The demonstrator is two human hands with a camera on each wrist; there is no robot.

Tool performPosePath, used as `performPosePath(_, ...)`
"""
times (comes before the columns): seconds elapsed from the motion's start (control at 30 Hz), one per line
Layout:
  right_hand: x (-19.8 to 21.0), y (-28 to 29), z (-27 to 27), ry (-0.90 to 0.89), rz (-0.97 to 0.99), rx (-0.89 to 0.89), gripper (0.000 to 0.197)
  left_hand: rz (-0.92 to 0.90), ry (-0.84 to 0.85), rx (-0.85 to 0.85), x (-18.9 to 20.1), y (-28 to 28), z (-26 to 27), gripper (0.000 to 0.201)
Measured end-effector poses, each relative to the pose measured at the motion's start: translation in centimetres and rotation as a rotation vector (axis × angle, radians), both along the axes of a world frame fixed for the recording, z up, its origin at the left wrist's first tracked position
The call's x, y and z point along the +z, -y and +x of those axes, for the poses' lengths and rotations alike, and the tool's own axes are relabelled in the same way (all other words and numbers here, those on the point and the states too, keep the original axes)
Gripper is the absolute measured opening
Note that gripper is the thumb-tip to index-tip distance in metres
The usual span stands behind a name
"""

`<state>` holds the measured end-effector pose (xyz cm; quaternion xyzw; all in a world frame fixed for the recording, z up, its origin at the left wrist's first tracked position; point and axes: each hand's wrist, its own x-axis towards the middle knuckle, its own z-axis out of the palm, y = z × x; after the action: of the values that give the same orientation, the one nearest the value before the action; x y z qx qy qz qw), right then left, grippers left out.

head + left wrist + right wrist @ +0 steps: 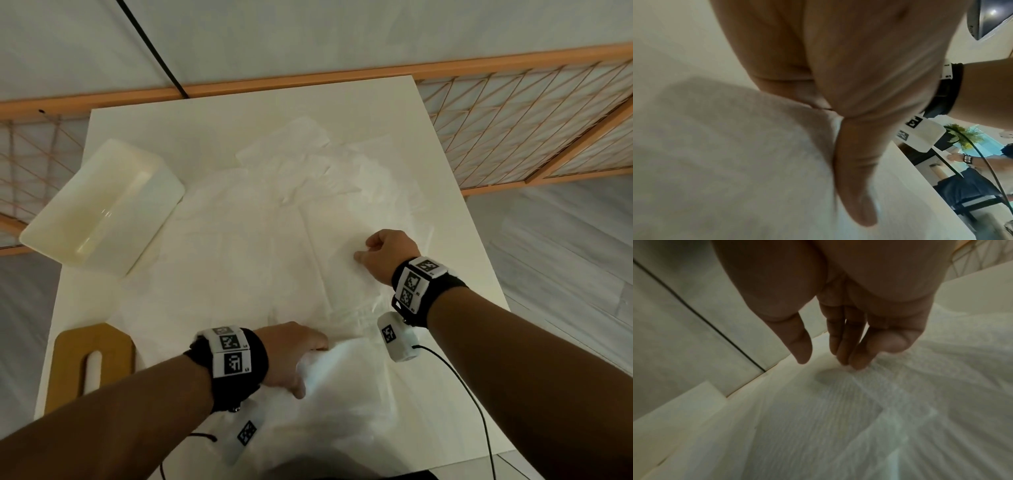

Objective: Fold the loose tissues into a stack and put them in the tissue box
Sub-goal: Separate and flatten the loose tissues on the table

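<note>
Several loose white tissues (267, 246) lie spread flat and overlapping over most of the white table (222, 113). The white tissue box (102, 205) sits open at the table's left edge. My left hand (301, 356) is near the front edge and grips one raised, billowing tissue (346, 380). In the left wrist view the thumb (855, 186) lies against that tissue (735, 162). My right hand (376, 250) is further right, its straight fingertips (857, 363) touching a flat tissue (859, 418) and its thumb held apart.
A brown wooden lid (92, 363) with a long slot lies at the front left corner. A wooden lattice frame (513, 113) runs behind and to the right of the table. A black cable (154, 51) crosses the wall. Another person (972, 164) stands beyond the table.
</note>
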<state>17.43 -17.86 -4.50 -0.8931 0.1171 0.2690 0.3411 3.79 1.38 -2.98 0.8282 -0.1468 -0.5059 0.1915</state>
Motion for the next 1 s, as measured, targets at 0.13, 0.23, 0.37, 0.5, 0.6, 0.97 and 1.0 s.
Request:
performPosePath(0.13,-0.2,-0.7,-0.3,-0.013,-0.081,0.036,0.051,0.074,0.151,-0.037,-0.4,-0.3,-0.1,0.070)
performPosePath(0.23,-0.3,-1.0,-0.5,-0.043,-0.083,0.043,0.044,0.076,0.287,-0.058,-0.3,-0.3,0.1,0.069)
performPosePath(0.37,-0.4,-1.4,-0.7,-0.059,-0.087,0.054,0.034,-0.009,0.478,0.149,-0.1,-1.1,1.4,0.059)
performPosePath(0.5,-0.4,-1.6,-0.9,-0.035,-0.132,0.042,0.058,-0.140,0.491,0.505,-0.3,-2.0,2.9,0.030)
performPosePath(0.6,-0.5,-1.7,-1.0,-0.046,-0.134,0.067,0.061,-0.151,0.461,0.582,-0.5,-1.7,4.1,0.028)
performPosePath(0.97,-0.5,-1.2,-1.0,-0.062,-0.043,-0.016,0.058,-0.169,0.229,0.825,-2.1,-0.5,5.6,0.076)
performPosePath(1.0,-0.5,-1.2,-1.0,-0.059,-0.031,-0.011,0.051,-0.174,0.221,0.820,-2.1,-0.6,5.6,0.075)
